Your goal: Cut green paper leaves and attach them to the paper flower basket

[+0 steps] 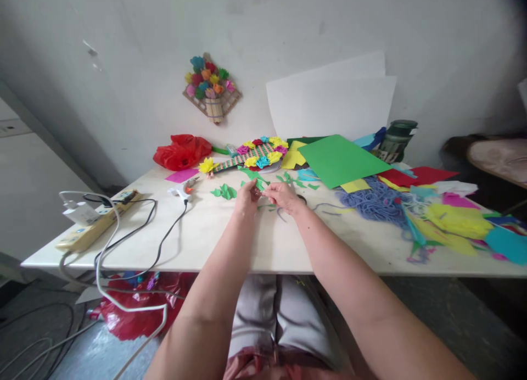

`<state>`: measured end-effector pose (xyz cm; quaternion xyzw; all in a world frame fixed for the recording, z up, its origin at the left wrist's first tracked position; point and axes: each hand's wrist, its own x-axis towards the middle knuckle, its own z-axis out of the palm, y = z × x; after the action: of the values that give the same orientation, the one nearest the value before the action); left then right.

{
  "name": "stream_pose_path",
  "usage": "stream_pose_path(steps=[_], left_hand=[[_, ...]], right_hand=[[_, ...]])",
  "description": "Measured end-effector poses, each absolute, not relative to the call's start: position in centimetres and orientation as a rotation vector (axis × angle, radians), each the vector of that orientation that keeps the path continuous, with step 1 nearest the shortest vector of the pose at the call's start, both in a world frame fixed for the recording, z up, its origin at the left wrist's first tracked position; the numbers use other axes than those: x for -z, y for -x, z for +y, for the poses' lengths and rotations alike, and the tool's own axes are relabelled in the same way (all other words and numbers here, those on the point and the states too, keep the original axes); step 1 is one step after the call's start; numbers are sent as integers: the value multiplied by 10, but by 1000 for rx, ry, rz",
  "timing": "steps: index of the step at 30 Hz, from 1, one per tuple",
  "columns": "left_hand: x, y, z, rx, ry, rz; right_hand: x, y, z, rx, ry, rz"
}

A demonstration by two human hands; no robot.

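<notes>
Green paper scrap (259,186) sits pinched between both hands, raised just above the middle of the counter (230,242), probably so the fingers can work it freely. The left hand (246,197) and right hand (284,197) meet fingertip to fingertip, each closed on the scrap. More green cut leaves (224,191) lie just beyond, within easy reach. A glue gun (181,191) rests toward the far left edge, its cord running to the power strip (96,221) at the left edge.
</notes>
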<state>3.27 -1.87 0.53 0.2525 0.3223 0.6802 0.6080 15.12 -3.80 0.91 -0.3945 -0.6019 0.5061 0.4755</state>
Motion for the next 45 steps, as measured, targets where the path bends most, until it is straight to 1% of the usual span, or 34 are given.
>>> stream_pose_path(steps=[3,9,12,24,31,37,45], left_hand=[[-8,-33,-21,-1551,-621,744],[-9,-26,-27,-1295,-898,694],[-6,-24,-25,-1251,-962,734],[-1,-26,-22,-1258,-943,779],[0,-30,-22,-1320,-946,801],[-1,-33,-22,-1355,-804,758],[-9,-32,-22,-1434,-575,682]], right_hand=[[-10,-152,-38,-1290,958,-1448],[-13,-161,-38,-1351,951,-1388],[-13,-162,-37,-1370,971,-1392],[-10,-163,-36,-1270,935,-1522],[-7,-157,-36,-1330,1001,-1458],[-10,-159,-36,-1292,947,-1456],[-12,-162,-39,-1447,835,-1478]])
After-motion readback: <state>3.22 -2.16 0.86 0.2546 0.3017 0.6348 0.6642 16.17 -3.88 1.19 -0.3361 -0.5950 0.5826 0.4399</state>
